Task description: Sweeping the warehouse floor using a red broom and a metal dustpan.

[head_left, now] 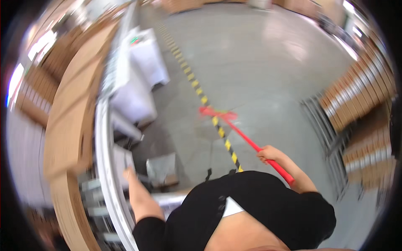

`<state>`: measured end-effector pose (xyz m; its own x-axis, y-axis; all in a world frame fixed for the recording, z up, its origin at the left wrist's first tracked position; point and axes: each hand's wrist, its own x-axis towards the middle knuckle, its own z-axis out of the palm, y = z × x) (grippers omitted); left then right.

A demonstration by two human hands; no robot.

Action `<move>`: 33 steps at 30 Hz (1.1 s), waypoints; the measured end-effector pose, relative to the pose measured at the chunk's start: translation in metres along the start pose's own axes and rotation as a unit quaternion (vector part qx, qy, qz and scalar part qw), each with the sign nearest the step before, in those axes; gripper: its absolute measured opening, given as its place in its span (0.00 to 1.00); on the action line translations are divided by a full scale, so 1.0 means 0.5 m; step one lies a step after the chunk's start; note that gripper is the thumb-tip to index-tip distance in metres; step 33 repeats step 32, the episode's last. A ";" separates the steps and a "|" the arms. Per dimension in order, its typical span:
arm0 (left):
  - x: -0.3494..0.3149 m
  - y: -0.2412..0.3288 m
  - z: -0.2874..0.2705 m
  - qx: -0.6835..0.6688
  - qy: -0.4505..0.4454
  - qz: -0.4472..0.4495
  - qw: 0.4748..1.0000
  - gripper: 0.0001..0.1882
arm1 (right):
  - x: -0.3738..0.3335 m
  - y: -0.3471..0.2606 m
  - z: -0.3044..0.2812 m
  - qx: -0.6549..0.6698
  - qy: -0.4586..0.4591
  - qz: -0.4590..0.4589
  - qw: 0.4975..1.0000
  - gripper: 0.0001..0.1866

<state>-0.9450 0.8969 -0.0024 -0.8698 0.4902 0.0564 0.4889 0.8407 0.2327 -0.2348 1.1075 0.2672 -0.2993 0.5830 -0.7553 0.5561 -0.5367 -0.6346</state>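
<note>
My right hand (pixel 270 154) is closed round the shaft of a red long-handled tool (pixel 248 140). The tool slants forward and to the left, its thicker butt end lying beside my right forearm. Its wide red head, with a yellow-green streak, is over the black-and-yellow floor tape; blur hides what kind of tool it is. My left hand (pixel 129 173) hangs low on the left, close to the white rail of the conveyor (pixel 109 167). Its fingers are blurred, and whether they touch anything cannot be made out.
Brown cartons (pixel 69 125) line the conveyor on the left. White-covered stands (pixel 136 98) and a grey plastic-wrapped box (pixel 162 168) stand beside it. Black-and-yellow tape (pixel 184 67) crosses the grey floor. Stacked flat cartons (pixel 356 92) sit by metal roller racks (pixel 320 121) on the right.
</note>
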 end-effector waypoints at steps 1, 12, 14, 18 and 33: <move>0.003 0.025 0.008 -0.181 -0.011 -0.200 0.963 0.29 | 0.009 -0.020 0.011 0.015 0.012 0.009 1.000 0.08; -0.528 0.128 -0.222 -0.096 0.143 -0.178 0.969 0.21 | 0.301 -0.224 0.277 -0.061 -0.119 0.062 0.989 0.07; -0.735 0.123 -0.180 -0.109 0.132 -0.227 0.959 0.21 | 0.387 -0.227 0.349 0.023 -0.161 0.075 0.984 0.05; -1.125 0.213 -0.193 -0.111 0.059 -0.430 0.894 0.13 | 0.508 -0.234 0.561 0.020 -0.276 -0.045 0.960 0.05; -1.552 0.892 -0.007 -0.393 -0.029 -0.860 0.325 0.21 | 0.393 0.185 0.811 -0.597 -0.525 0.016 0.606 0.11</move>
